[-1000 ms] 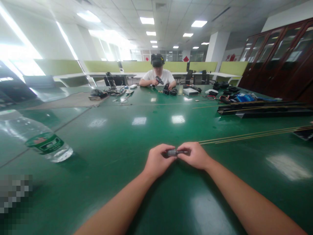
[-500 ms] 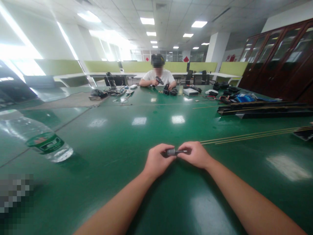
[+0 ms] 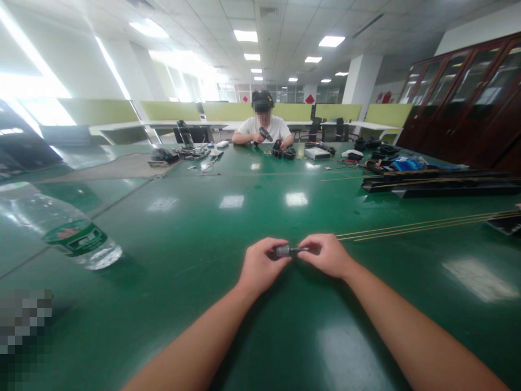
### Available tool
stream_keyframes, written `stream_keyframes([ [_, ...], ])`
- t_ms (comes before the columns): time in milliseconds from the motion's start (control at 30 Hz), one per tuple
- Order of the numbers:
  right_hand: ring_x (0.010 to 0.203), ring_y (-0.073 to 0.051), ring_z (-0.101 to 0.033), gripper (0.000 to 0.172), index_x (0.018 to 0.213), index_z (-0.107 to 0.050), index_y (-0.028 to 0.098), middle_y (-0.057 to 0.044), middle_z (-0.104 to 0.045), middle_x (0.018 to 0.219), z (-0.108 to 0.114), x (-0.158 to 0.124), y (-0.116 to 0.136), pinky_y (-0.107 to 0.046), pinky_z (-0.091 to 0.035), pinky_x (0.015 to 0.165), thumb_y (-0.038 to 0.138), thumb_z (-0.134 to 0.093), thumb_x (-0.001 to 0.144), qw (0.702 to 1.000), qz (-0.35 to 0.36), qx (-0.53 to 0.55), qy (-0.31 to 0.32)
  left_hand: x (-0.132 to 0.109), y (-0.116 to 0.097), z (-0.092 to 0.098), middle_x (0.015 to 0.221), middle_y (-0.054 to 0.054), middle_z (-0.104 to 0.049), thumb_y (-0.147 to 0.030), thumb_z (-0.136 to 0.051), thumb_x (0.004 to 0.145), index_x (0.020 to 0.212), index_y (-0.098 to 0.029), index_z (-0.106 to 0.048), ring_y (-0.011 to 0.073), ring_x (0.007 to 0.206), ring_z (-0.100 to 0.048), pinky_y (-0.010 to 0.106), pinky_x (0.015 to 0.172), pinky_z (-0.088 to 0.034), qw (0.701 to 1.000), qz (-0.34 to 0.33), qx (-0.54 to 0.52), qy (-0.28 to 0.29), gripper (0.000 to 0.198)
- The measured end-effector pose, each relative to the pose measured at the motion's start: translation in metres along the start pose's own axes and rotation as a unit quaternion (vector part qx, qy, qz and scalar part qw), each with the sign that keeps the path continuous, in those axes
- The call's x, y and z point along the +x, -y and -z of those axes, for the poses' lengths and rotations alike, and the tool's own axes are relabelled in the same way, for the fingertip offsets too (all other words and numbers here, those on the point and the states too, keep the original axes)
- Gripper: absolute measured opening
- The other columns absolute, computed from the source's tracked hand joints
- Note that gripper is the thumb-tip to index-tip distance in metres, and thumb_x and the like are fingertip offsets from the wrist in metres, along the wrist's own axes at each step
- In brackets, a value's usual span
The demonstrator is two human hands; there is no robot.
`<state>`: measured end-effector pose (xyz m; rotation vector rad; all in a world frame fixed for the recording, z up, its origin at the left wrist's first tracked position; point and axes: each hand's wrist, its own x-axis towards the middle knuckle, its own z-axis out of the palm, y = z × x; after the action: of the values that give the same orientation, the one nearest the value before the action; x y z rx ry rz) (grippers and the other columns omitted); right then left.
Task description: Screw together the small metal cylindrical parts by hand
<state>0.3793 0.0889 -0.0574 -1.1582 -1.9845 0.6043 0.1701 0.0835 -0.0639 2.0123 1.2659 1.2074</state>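
My left hand [image 3: 264, 266] is closed, with thumb and fingers pinching a small grey cylinder [image 3: 282, 250] from its left end. A thin dark shaft [image 3: 294, 250] sticks out of the cylinder to the right. My right hand [image 3: 328, 256] is closed too, its fingertips pinching the shaft's far end. The two hands face each other a short way apart, just above the green table top [image 3: 260, 217]. Exactly what kind of part the cylinder and shaft make is too small to tell.
A water bottle [image 3: 75, 236] lies tilted at the left. Long thin brass-coloured rods [image 3: 407, 228] stretch rightward behind my right hand. Black channels [image 3: 456, 187] lie at the right. Opposite, a person [image 3: 262, 127] holds a power drill [image 3: 265, 133] among scattered parts.
The gap between my hands has grown slightly, with more bare space between the fingertips. The cylinder has shifted a little left with my left hand.
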Motion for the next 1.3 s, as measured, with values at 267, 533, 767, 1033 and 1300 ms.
stream_keyframes([
  [267,0.069,-0.019,-0.065,0.012,0.083,-0.075,0.018,-0.005,-0.074,0.076,0.002,0.0,-0.004,-0.028,-0.049,0.064,0.025,-0.07,0.075,1.0,-0.005,0.004,-0.002,0.001,-0.001,0.001,0.092,0.003,-0.072,-0.018,-0.077,0.068,0.096,-0.023,-0.072,0.0183,0.079,-0.066,0.032,0.076,-0.056,1.0,0.007,0.001,-0.008,0.029],
  [533,0.066,-0.017,-0.063,0.012,0.083,-0.074,0.017,-0.004,-0.072,0.073,0.004,0.001,-0.006,-0.026,-0.047,0.061,0.025,-0.069,0.075,1.0,-0.009,0.004,-0.006,0.001,-0.002,0.001,0.091,0.002,-0.072,-0.016,-0.078,0.067,0.095,-0.023,-0.072,0.0173,0.077,-0.066,0.03,0.075,-0.056,1.0,0.016,0.004,-0.014,0.03],
  [767,0.061,-0.016,-0.059,0.011,0.08,-0.073,0.016,-0.003,-0.069,0.069,0.008,0.0,-0.005,-0.026,-0.045,0.058,0.025,-0.068,0.076,1.0,-0.011,0.003,-0.012,0.002,-0.001,0.001,0.091,0.002,-0.072,-0.017,-0.078,0.068,0.096,-0.023,-0.072,0.017,0.077,-0.066,0.03,0.075,-0.057,1.0,0.02,-0.005,-0.016,0.03],
  [1033,0.062,-0.016,-0.06,0.015,0.077,-0.07,0.016,-0.004,-0.069,0.069,0.008,0.001,-0.008,-0.026,-0.047,0.058,0.03,-0.067,0.077,0.997,-0.045,0.056,-0.011,0.004,-0.004,0.004,0.091,0.004,-0.072,-0.021,-0.077,0.069,0.097,-0.02,-0.071,0.0168,0.073,-0.066,0.03,0.072,-0.057,0.997,0.057,-0.019,-0.038,0.029],
  [1300,0.057,-0.014,-0.06,0.019,0.073,-0.065,0.014,-0.003,-0.067,0.063,0.003,0.002,-0.011,-0.025,-0.048,0.059,0.032,-0.065,0.08,0.987,-0.078,0.137,0.03,0.012,0.003,0.008,0.092,0.007,-0.071,-0.04,-0.073,0.075,0.107,-0.014,-0.066,0.0173,0.078,-0.067,0.027,0.071,-0.054,0.981,0.137,-0.094,-0.097,0.042],
])
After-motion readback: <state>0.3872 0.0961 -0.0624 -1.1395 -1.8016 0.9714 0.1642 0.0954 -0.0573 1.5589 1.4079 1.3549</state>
